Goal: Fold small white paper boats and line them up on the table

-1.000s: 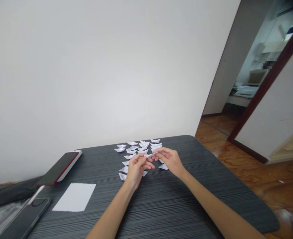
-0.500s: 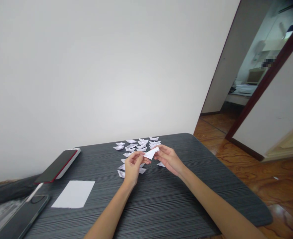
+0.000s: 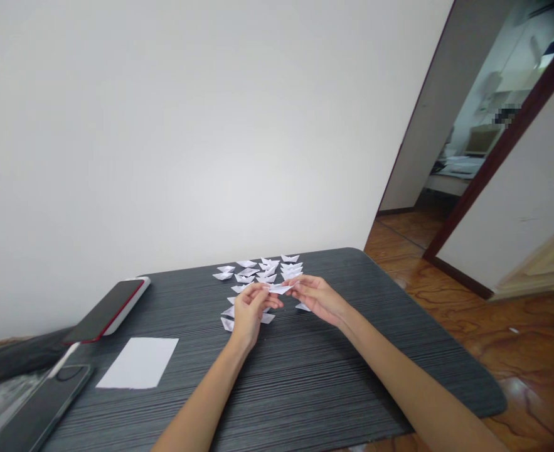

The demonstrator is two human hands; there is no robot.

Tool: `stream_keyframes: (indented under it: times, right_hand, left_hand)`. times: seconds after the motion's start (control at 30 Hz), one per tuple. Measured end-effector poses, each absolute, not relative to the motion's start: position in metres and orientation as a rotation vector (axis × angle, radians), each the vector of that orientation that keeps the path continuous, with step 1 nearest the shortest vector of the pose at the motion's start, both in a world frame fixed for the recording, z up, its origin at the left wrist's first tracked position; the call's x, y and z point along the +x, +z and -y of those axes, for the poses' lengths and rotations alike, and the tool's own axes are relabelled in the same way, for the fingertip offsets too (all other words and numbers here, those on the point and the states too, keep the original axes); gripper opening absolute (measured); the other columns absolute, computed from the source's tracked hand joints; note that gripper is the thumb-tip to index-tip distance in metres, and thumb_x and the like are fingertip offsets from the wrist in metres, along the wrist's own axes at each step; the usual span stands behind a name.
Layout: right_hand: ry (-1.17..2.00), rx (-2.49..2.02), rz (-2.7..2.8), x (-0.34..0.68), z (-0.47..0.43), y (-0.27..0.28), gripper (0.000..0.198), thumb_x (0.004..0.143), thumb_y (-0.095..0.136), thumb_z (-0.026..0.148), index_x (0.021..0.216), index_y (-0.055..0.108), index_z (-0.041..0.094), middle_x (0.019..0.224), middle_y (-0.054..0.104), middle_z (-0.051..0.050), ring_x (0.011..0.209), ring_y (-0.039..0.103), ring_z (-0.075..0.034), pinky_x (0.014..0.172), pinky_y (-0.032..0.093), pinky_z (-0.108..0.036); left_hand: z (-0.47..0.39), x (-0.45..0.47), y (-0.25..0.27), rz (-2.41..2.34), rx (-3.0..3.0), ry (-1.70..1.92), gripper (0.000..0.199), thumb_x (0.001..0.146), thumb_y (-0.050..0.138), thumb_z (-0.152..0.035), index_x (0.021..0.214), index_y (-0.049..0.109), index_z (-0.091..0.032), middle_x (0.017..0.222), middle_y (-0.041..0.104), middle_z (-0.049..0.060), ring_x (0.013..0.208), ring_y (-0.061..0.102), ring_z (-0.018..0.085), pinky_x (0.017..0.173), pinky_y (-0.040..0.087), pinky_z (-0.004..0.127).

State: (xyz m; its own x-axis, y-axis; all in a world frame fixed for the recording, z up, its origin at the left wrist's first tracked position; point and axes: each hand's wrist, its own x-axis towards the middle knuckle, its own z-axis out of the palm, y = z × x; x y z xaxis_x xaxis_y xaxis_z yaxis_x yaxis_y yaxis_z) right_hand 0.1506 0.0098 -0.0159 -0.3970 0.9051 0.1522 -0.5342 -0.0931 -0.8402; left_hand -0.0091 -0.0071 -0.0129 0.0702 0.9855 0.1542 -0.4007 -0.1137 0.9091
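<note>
My left hand (image 3: 250, 309) and my right hand (image 3: 318, 298) both pinch a small folded white paper boat (image 3: 280, 289) between them, one at each end. It is held above the dark table, and the fingertips cover its ends. Behind and below my hands stand several finished white paper boats (image 3: 267, 272) in loose rows. One paper boat (image 3: 303, 307) lies just under my right hand, partly hidden by it. Others near my left hand, such as a paper boat (image 3: 228, 324), are partly covered by its fingers and wrist.
A white square sheet of paper (image 3: 138, 363) lies on the dark wood-grain table (image 3: 314, 389) at left. Beyond it are a red-edged tablet-like device (image 3: 107, 309) on a white object, and a phone (image 3: 46, 408). A white wall (image 3: 187, 138) rises behind the table.
The folded paper in my hands has turned from a tilted, pointed shape to a flatter, more level one. Both hands stay in nearly the same place; the view has shifted slightly.
</note>
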Motion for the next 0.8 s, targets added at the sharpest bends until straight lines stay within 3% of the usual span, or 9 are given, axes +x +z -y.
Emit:
stream_keyframes:
  times: [0.3, 0.6, 0.8]
  right_hand:
    - [1.762, -0.554, 0.996, 0.152, -0.012, -0.019, 0.018, 0.067, 0.064, 0.020, 0.084, 0.065, 0.013, 0.083, 0.064, -0.004, 0.074, 0.057, -0.009, 0.071, 0.044, -0.020]
    - [1.737, -0.681, 1.022, 0.157, -0.014, -0.018, 0.016, 0.063, 0.066, 0.018, 0.078, 0.066, 0.012, 0.072, 0.065, -0.004, 0.065, 0.059, -0.009, 0.067, 0.047, -0.021]
    - [1.718, -0.856, 1.200, 0.162, -0.015, -0.018, 0.014, 0.059, 0.067, 0.016, 0.072, 0.064, 0.009, 0.063, 0.065, -0.004, 0.056, 0.060, -0.009, 0.057, 0.047, -0.019]
  left_hand:
    - [0.006, -0.010, -0.018, -0.816, 1.146, 1.346, 0.021, 0.066, 0.062, -0.025, 0.075, 0.048, -0.012, 0.057, 0.062, 0.002, 0.051, 0.062, 0.016, 0.052, 0.049, 0.025]
    - [0.004, -0.012, -0.020, -0.862, 1.179, 1.378, 0.023, 0.067, 0.062, -0.028, 0.076, 0.048, -0.013, 0.054, 0.062, 0.001, 0.049, 0.061, 0.014, 0.051, 0.048, 0.023]
    - [0.002, -0.016, -0.016, -0.844, 1.294, 1.196, 0.022, 0.065, 0.063, -0.028, 0.072, 0.049, -0.013, 0.051, 0.059, -0.001, 0.042, 0.058, 0.012, 0.043, 0.045, 0.021]
